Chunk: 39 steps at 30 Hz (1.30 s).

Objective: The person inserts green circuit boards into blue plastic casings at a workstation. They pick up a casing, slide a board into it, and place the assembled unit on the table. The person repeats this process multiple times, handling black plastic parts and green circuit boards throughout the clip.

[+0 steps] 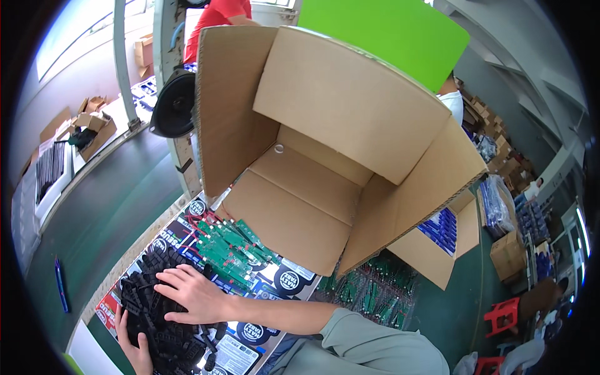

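Observation:
A heap of small black plastic parts (pixel 169 340) lies at the lower left on a surface covered with printed labels. My right hand (pixel 199 299) rests on top of the heap with its fingers spread, and its forearm reaches in from the right. At the heap's near left edge is my left hand (pixel 136 350), thumb and fingers apart around the side of the pile. Just beyond the black parts lies a bunch of green circuit boards (pixel 228 250) with red wires. I see nothing gripped in either hand.
A large open cardboard box (pixel 294 200) stands tilted beyond the boards. More circuit boards (pixel 369 290) lie to its right, near a carton of blue items (pixel 439 231). A blue pen (pixel 60 284) is on the green surface at left; a black speaker (pixel 175 103) hangs on a post.

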Tool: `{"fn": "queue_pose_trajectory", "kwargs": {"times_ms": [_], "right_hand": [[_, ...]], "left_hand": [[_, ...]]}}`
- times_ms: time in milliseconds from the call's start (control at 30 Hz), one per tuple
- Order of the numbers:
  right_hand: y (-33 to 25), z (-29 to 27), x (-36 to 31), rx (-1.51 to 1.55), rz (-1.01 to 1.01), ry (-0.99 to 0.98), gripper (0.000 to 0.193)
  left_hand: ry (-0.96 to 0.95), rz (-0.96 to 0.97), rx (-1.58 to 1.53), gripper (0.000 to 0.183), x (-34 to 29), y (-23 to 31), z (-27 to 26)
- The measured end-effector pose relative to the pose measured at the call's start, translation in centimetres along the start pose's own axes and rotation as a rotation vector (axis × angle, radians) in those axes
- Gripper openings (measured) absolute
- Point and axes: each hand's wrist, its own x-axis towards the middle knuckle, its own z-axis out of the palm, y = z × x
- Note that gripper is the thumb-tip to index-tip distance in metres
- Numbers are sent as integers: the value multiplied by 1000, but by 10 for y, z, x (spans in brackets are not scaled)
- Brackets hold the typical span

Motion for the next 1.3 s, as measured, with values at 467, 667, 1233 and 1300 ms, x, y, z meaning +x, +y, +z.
{"fn": "queue_pose_trajectory", "kwargs": {"times_ms": [467,667,1233,1300], "right_hand": [[2,7,2,25,-11,46,65],[3,3,-1,-6,-11,34,64],[0,-3,2,-46,-60,45,61],[2,-2,2,-72,-53,46,61]], "left_hand": [[-45,-129,-116,55,-17,-21,3],[21,-203,-172,64,-25,-55,20],[12,-226,-177,59,-21,-36,13],[20,-213,-198,59,-18,-35,14]]}}
